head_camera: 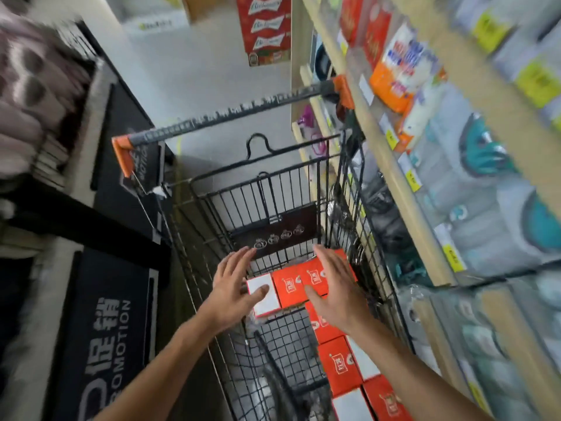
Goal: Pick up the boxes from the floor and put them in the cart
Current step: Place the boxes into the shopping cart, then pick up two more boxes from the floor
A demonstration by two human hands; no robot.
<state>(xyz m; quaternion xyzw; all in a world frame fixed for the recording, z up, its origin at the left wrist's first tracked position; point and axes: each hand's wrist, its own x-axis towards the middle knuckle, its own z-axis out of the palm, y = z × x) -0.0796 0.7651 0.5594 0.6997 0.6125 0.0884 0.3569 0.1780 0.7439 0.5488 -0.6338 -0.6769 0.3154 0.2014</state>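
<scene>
Shelving of packaged goods point(473, 183) ran along the three o'clock side, a dark promotion mat point(100, 323) on the floor at nine. Between them stood the black wire cart point(273, 183), its handle toward twelve. Red-and-white boxes point(299, 285) lay flat in its basket, the row's long axis running from centre toward five o'clock. Left hand point(232, 284) and right hand point(332, 287) hovered over them, fingers spread, holding nothing.

Black wire-metal cart point(267, 189) with orange plastic handle ends; glossy red-and-white cardboard boxes point(291, 287); pale wooden shelving point(391, 177).
</scene>
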